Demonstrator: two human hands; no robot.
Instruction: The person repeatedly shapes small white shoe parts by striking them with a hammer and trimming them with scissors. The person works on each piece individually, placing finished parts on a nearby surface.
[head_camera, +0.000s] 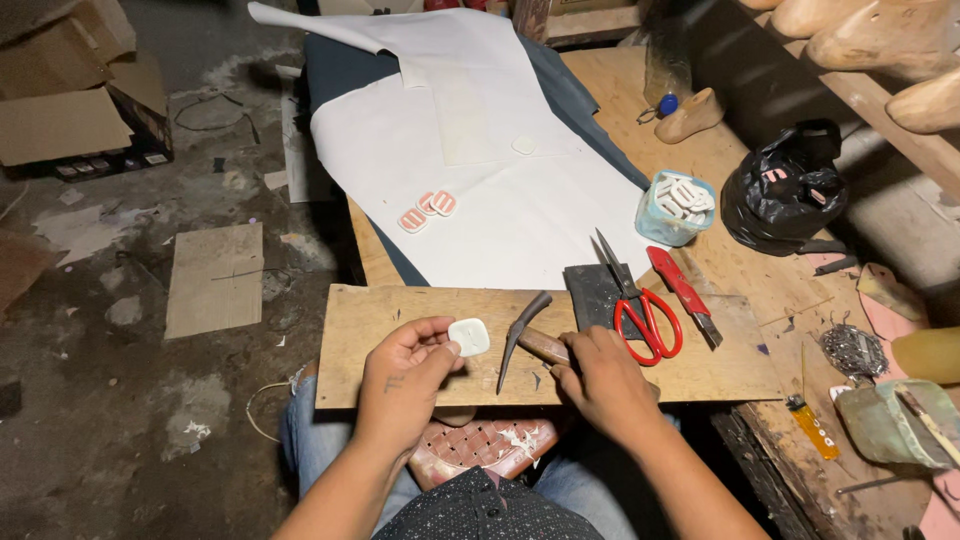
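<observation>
Hands are seen over a wooden board (420, 340) that is laid across the lap. A small white square piece (468, 337) is pinched at its edge by the thumb and fingers of the left hand (405, 372), just above the board. A curved knife (522, 338) with a wooden handle is gripped by the right hand (600, 380); its dark blade is pointed down at the board, just beside the white piece. Red scissors (640, 310) are laid on a dark stone (597, 293) near the right hand, and a red box cutter (683, 293) is beside them. More white pieces are kept in a small blue tub (672, 210). White sheet material (500, 180) is spread over the table (760, 290) behind.
</observation>
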